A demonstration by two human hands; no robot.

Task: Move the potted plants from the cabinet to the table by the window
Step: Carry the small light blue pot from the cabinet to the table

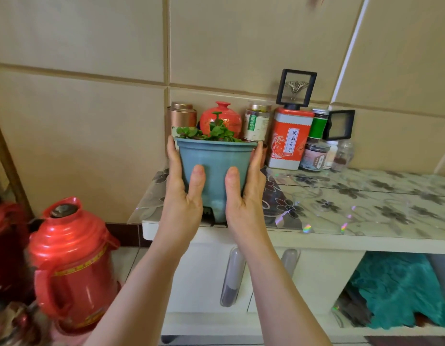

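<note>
Blue plant pot (214, 168) at cabinet (316, 236) top's front left corner, base just above edge. Left hand (182, 193), right hand (244, 193) clasp its sides, thumbs pressed in front. Keep it upright, clear tea tins (289, 138) behind.

Left hand (184, 193), right hand (244, 196) clasp blue potted plant (215, 166) above cabinet (341, 236).

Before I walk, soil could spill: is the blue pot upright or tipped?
Upright: blue pot has a level rim, with both hands flanking it.
</note>
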